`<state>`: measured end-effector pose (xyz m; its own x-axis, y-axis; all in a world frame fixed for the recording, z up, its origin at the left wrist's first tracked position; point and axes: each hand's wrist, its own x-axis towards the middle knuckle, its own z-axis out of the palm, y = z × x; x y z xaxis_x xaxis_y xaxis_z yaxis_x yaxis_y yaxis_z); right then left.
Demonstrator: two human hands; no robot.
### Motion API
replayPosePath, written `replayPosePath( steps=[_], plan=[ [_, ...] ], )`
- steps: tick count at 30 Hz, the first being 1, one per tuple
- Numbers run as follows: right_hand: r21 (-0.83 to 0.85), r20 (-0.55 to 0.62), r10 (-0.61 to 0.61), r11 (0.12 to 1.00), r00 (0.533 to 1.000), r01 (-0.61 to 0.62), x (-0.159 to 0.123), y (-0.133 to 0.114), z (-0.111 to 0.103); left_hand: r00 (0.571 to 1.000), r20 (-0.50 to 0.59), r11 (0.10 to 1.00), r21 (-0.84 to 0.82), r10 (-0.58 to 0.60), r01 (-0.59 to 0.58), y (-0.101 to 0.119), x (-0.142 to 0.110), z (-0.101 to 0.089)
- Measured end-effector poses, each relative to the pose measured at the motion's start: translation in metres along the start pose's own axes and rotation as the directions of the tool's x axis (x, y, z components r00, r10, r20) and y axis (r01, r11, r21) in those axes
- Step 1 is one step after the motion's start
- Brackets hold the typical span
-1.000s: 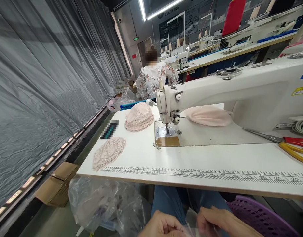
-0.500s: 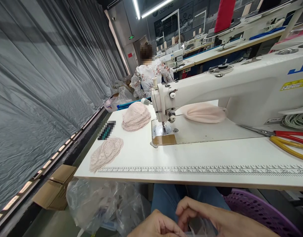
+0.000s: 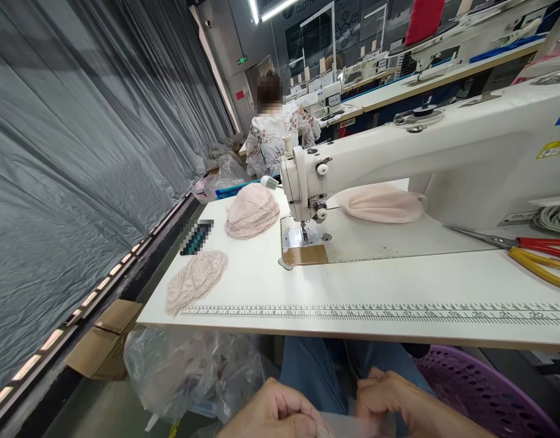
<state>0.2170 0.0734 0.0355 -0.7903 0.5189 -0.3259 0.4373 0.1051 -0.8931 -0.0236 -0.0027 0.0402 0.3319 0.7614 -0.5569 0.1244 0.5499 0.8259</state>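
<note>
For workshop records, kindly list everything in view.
Table: 1, white, centre
Ruler: 1, black, table front
Sewing machine: 1, white, on table
Scissors: 1, red and yellow, right
Fabric: 1, pink, below machine arm
Lace stacks: 2, pink, table left
Blurred item: 1, dark, table left
Bags: several, clear, below and beyond table
Carton: 1, brown, floor left
Basket: 1, purple, lower right
Curtain: 1, grey, left
Co-worker: 1, floral top, ahead
Background machines: several, white, upper right
Sheer material: 1, pale, bottom centre
Trousers: 1, blue, below table
Left hand, right hand: 1 each, bare, bottom

Sheer material [image 3: 339, 424] blurred, partly beyond bottom edge
</note>
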Motion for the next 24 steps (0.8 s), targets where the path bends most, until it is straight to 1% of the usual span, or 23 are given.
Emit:
replayPosePath(
  steps=[2, 5, 8, 10, 11, 13, 15, 19, 20, 22, 24],
  plan=[
    [0.047, 0.02, -0.023, 0.999, 1.0, 0.022, 0.004, -0.002, 0.001, 0.999, 0.036, 1.0, -0.004, -0.021, 0.021, 0.003, -0.003, 0.0],
    [0.104, 0.086, -0.04, 0.994, 0.996, 0.031, 0.009, -0.003, 0.0, 0.996, 0.078, 0.997, 0.059, -0.045, 0.04, 0.007, -0.001, 0.005],
    [0.151, 0.132, -0.044, 0.988, 0.99, 0.024, 0.011, -0.002, -0.005, 0.998, 0.059, 0.974, 0.225, -0.01, -0.003, 0.006, 0.007, 0.013],
    [0.181, 0.147, -0.048, 0.983, 0.988, 0.021, 0.009, 0.0, -0.011, 1.0, 0.02, 0.952, 0.305, 0.015, -0.02, 0.003, 0.012, 0.016],
    [0.188, 0.154, -0.049, 0.982, 0.987, 0.02, 0.007, 0.001, -0.013, 1.0, 0.004, 0.95, 0.313, 0.015, -0.016, 0.002, 0.013, 0.016],
    [0.188, 0.158, -0.046, 0.982, 0.986, 0.015, 0.003, 0.003, -0.015, 1.0, -0.003, 0.96, 0.279, 0.003, -0.002, 0.0, 0.014, 0.015],
    [0.128, 0.143, -0.038, 0.992, 0.989, 0.019, 0.001, 0.006, -0.013, 1.0, 0.014, 0.97, 0.241, -0.001, -0.002, 0.001, 0.012, 0.012],
    [-0.111, 0.096, -0.041, 0.993, 0.994, 0.052, 0.003, 0.008, 0.0, 1.0, 0.004, 0.974, 0.228, -0.01, 0.009, 0.002, 0.003, 0.005],
    [-0.135, 0.096, -0.046, 0.989, 0.994, 0.059, 0.004, 0.006, 0.003, 1.0, 0.005, 0.972, 0.236, -0.026, 0.024, 0.001, 0.001, 0.004],
    [-0.127, 0.104, -0.05, 0.99, 0.993, 0.063, 0.006, 0.002, 0.007, 0.999, -0.033, 0.965, 0.257, -0.038, 0.045, -0.003, -0.001, 0.004],
    [-0.119, 0.109, -0.04, 0.991, 0.993, 0.053, 0.007, -0.004, 0.006, 0.998, -0.041, 0.958, 0.281, -0.047, 0.057, -0.006, -0.001, 0.006]
  ],
)
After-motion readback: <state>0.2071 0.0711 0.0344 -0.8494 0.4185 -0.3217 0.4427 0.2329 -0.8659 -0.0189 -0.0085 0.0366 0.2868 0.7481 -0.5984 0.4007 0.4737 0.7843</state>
